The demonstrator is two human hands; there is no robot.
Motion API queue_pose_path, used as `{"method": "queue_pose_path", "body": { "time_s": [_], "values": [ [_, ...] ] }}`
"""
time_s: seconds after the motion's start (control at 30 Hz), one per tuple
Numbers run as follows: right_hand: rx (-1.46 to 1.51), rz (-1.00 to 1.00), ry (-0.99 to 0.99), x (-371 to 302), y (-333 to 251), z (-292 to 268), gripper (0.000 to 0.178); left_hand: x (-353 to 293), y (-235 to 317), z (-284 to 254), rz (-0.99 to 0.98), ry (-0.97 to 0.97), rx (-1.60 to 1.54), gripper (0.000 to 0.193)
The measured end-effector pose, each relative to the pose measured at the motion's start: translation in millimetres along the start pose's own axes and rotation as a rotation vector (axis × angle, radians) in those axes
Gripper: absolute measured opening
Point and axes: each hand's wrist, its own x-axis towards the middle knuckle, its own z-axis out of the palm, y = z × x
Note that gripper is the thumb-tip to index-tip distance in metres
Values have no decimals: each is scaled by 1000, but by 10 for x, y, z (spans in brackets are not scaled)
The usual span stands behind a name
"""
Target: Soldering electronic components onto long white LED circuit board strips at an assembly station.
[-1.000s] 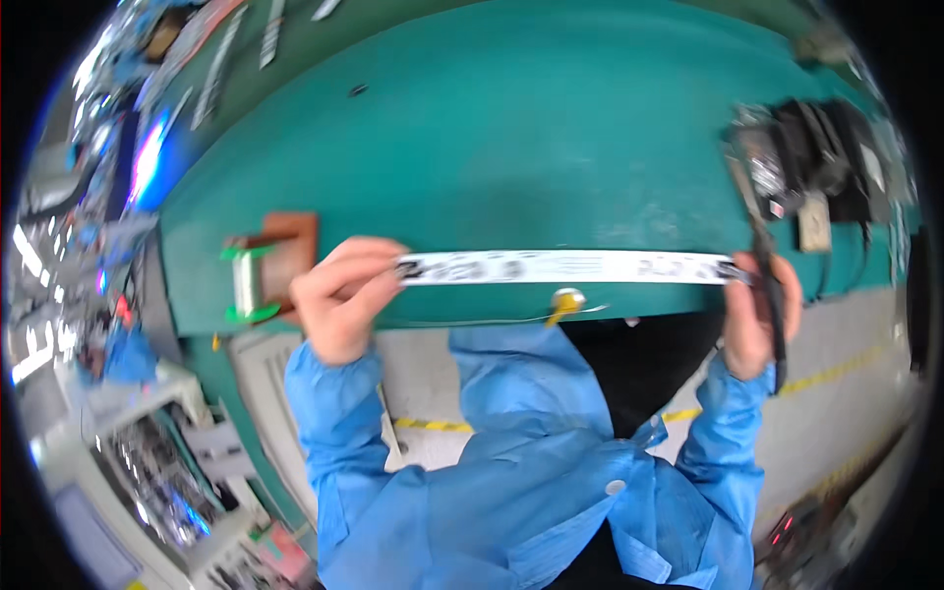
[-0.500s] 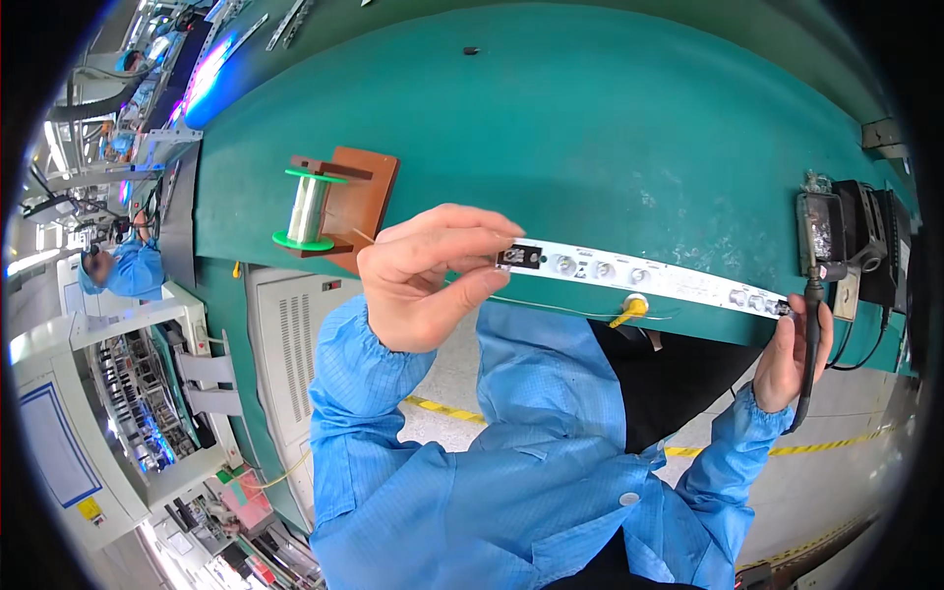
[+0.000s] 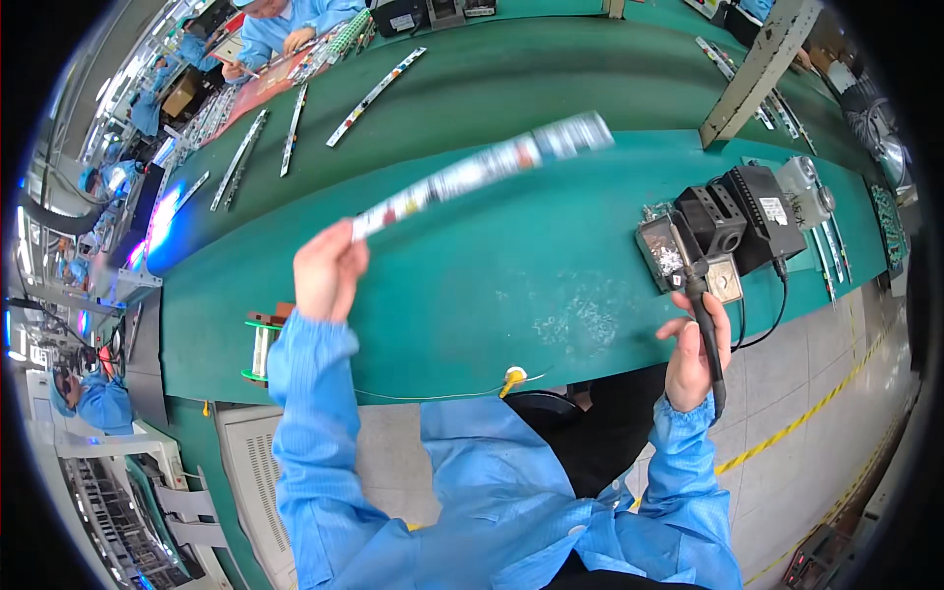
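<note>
My left hand (image 3: pixel 327 273) pinches one end of a long, narrow circuit board strip (image 3: pixel 462 179). Smeared by motion, the strip slants up to the right above the green mat, its far end free. Coloured components dot its visible face. In my right hand (image 3: pixel 694 356) is a soldering iron (image 3: pixel 707 339) with a black handle, its upper end near the soldering iron stand (image 3: pixel 661 254). Partly hidden beside my left sleeve is a solder wire spool (image 3: pixel 260 352) with green rims.
A green mat (image 3: pixel 442 295) covers the bench. Black boxes (image 3: pixel 762 221) with a cord stand right of the iron stand. A metal post (image 3: pixel 757 79) rises at the far right. Beyond the bench, board strips (image 3: pixel 374 98) lie on a dark green surface; a co-worker (image 3: pixel 285 29) sits at the far left.
The strip has left my right hand and swung up and away, held only by my left. The soldering iron stays in my right hand. The view has shifted, bringing the far surface and co-worker into sight.
</note>
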Motion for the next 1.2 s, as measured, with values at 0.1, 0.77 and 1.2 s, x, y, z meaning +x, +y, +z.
{"method": "queue_pose_path", "body": {
  "time_s": [0.1, 0.77, 1.2],
  "values": [
    [-31, -8, 18, -61, -46, -62, 49, 449, -10, 324, -139, 34, -39, 47],
    [-219, -378, 712, 51, -159, -1318, 35, 903, -560, 3397, 643, -597, 1040, 44],
    [-512, -352, 769, 899, 424, -2310, 36, 2857, -1919, 6156, 1715, -766, 1397, 58]
  ]
}}
